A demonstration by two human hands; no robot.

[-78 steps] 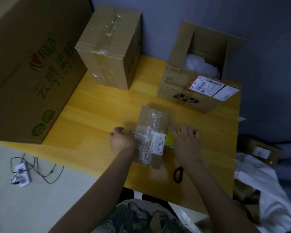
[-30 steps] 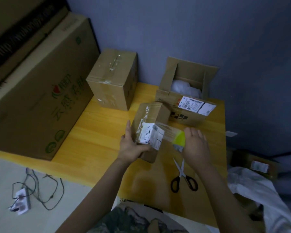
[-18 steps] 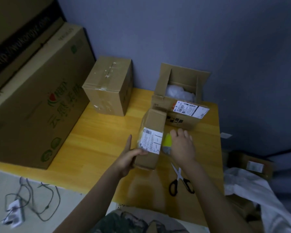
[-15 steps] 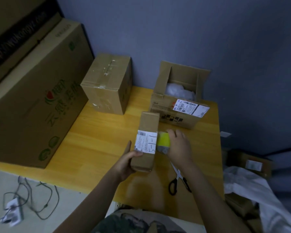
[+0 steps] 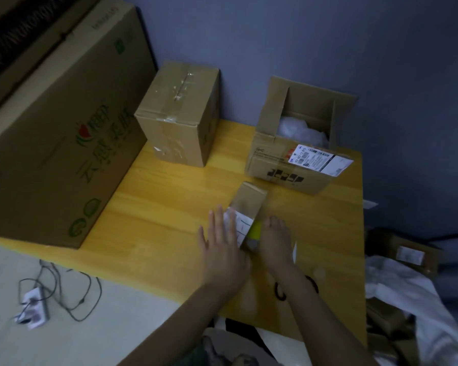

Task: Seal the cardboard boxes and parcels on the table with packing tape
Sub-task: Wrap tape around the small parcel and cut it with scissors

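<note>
Left grip (image 5: 222, 249) flat on parcel (image 5: 249, 204); right grip (image 5: 275, 241) around tape roll (image 5: 255, 232) at its edge.

Bare left hand (image 5: 222, 247), bare right hand (image 5: 274, 241), camouflage-patterned clothing (image 5: 222, 357).

The parcel (image 5: 249, 202) lies on the table (image 5: 169, 207), near its front edge. The left hand (image 5: 222, 249) rests on its left side; the right hand (image 5: 275, 241) holds the tape (image 5: 255, 235) at its right side. Scissors (image 5: 279, 293) lie nearer the front, partly under the right forearm. Behind the parcel, at the back right, stands the open box (image 5: 283, 170); the closed box (image 5: 177, 122) stands left of it. The big box (image 5: 50, 143) lies at the far left.
</note>
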